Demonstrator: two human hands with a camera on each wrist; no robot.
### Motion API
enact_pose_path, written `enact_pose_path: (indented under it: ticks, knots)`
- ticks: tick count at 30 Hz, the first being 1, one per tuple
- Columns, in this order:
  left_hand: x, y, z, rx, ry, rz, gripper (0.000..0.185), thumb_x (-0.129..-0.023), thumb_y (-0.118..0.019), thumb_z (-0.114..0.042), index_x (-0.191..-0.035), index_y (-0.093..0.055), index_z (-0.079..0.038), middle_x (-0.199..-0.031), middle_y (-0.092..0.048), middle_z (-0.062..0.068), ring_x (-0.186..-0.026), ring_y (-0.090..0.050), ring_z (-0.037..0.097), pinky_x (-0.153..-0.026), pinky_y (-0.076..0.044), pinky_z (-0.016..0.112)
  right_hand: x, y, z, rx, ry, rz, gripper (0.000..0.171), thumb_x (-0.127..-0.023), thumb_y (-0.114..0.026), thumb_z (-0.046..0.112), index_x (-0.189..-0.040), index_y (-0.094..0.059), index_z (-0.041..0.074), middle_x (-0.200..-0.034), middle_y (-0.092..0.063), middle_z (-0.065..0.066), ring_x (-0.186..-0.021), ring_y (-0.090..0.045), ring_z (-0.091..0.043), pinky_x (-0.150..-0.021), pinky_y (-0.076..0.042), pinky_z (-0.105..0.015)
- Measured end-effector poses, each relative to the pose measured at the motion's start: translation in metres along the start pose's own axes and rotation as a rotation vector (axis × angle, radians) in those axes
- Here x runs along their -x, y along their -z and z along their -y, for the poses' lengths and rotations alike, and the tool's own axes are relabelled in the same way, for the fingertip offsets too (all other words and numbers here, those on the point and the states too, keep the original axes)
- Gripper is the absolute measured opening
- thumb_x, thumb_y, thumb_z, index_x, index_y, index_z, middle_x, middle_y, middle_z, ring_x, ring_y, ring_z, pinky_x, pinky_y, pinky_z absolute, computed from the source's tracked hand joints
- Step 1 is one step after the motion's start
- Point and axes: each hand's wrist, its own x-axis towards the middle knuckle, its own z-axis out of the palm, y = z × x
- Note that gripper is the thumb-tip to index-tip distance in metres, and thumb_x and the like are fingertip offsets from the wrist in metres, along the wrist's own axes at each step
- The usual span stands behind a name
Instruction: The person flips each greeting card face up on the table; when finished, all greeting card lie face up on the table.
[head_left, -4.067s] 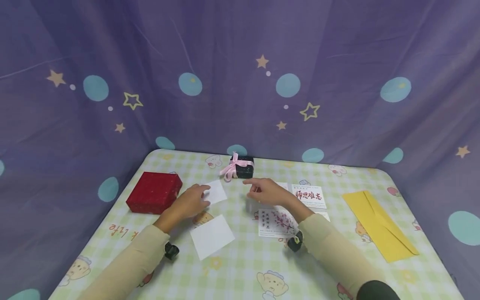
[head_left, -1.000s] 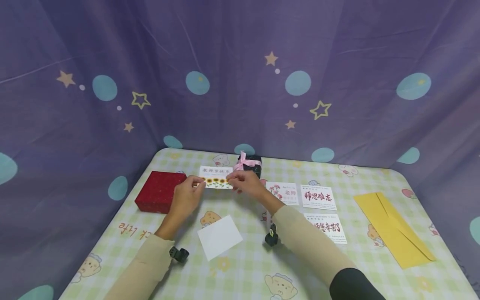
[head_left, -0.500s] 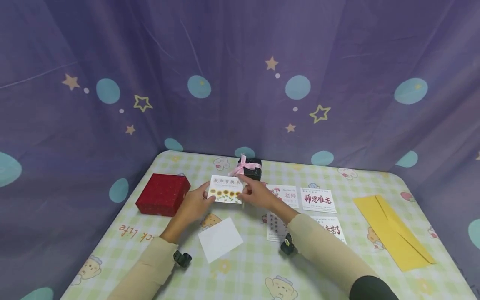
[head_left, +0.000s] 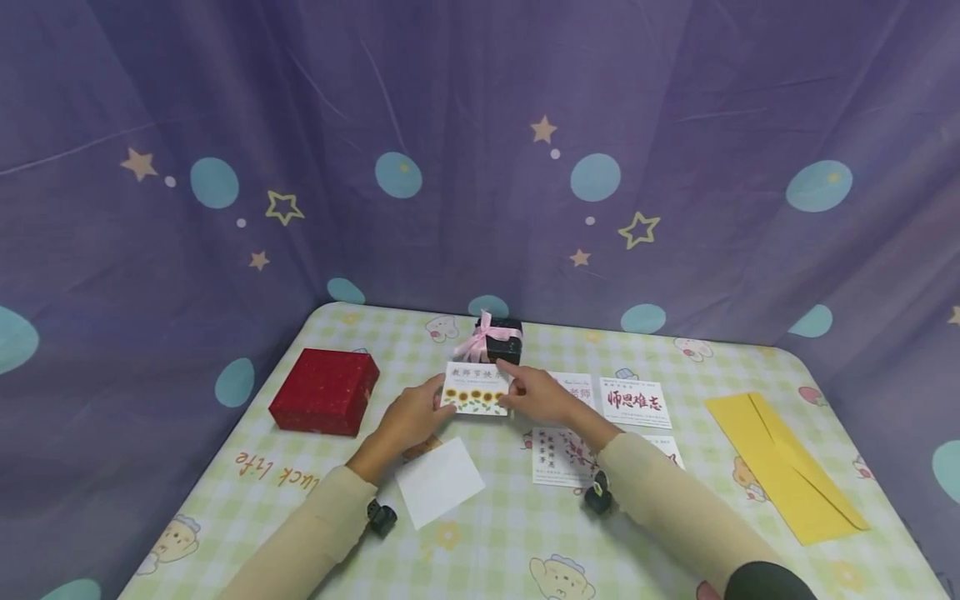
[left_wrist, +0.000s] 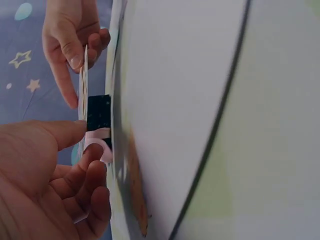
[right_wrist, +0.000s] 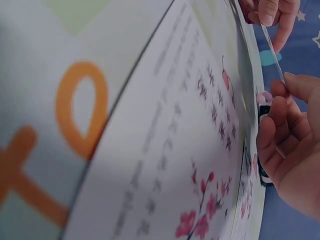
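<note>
A white card printed with sunflowers (head_left: 476, 390) is held up off the table by its two short ends. My left hand (head_left: 437, 397) pinches its left end and my right hand (head_left: 512, 390) pinches its right end, forefinger pointing along the top edge. In the left wrist view the card (left_wrist: 83, 85) shows edge-on between my left thumb (left_wrist: 55, 136) and the right hand (left_wrist: 75, 40). The right wrist view shows the same card edge (right_wrist: 272, 50). A black gift box with a pink ribbon (head_left: 498, 338) stands just behind the card.
A red box (head_left: 324, 392) lies at the left. A blank white card (head_left: 439, 482) lies near my left forearm. Printed cards (head_left: 633, 402) and a blossom card (head_left: 558, 457) lie to the right, with a yellow envelope (head_left: 783, 467) beyond. Purple curtain surrounds the table (head_left: 487, 550).
The card lay face down under my left hand four seconds ago. Both hands now hold it face up, and over the last second it moved right and toward me.
</note>
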Motion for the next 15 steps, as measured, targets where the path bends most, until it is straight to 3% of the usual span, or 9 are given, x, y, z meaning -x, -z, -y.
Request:
enact_pose_path:
  ticks: [3, 6, 9, 15]
  knots:
    - [-0.004, -0.005, -0.004, -0.035, 0.010, 0.024, 0.071, -0.097, -0.069, -0.035, -0.154, -0.041, -0.003, -0.076, -0.063, 0.003, -0.079, -0.061, 0.017, -0.072, -0.052, 0.037, 0.003, 0.002, -0.005, -0.006, -0.016, 0.003, 0.076, -0.097, -0.070, 0.024, -0.160, -0.030, 0.009, -0.078, -0.064, 0.004, -0.064, -0.052, -0.008, -0.063, -0.046, -0.025]
    - [-0.008, -0.010, -0.008, -0.050, 0.018, 0.041, 0.072, -0.097, -0.068, -0.037, -0.154, -0.041, -0.004, -0.096, -0.074, 0.012, -0.099, -0.069, 0.023, -0.087, -0.056, 0.045, 0.006, 0.004, -0.008, 0.004, -0.031, 0.006, 0.076, -0.097, -0.070, 0.024, -0.160, -0.030, 0.008, -0.079, -0.064, 0.003, -0.065, -0.052, -0.009, -0.063, -0.046, -0.025]
    - [-0.010, -0.013, -0.011, -0.072, 0.015, 0.046, 0.072, -0.097, -0.068, -0.039, -0.154, -0.042, -0.004, -0.119, -0.073, 0.017, -0.116, -0.068, 0.029, -0.095, -0.055, 0.049, 0.008, 0.006, -0.010, 0.039, -0.044, 0.012, 0.075, -0.097, -0.070, 0.024, -0.160, -0.032, 0.009, -0.079, -0.063, 0.005, -0.064, -0.051, -0.007, -0.063, -0.044, -0.024]
    - [-0.015, -0.015, -0.016, -0.117, 0.019, 0.070, 0.072, -0.098, -0.067, -0.039, -0.154, -0.041, -0.004, -0.119, -0.073, 0.015, -0.118, -0.067, 0.032, -0.097, -0.054, 0.050, 0.009, 0.010, -0.013, 0.045, -0.056, 0.017, 0.074, -0.097, -0.069, 0.025, -0.159, -0.033, 0.009, -0.074, -0.062, 0.005, -0.058, -0.046, -0.007, -0.058, -0.041, -0.023]
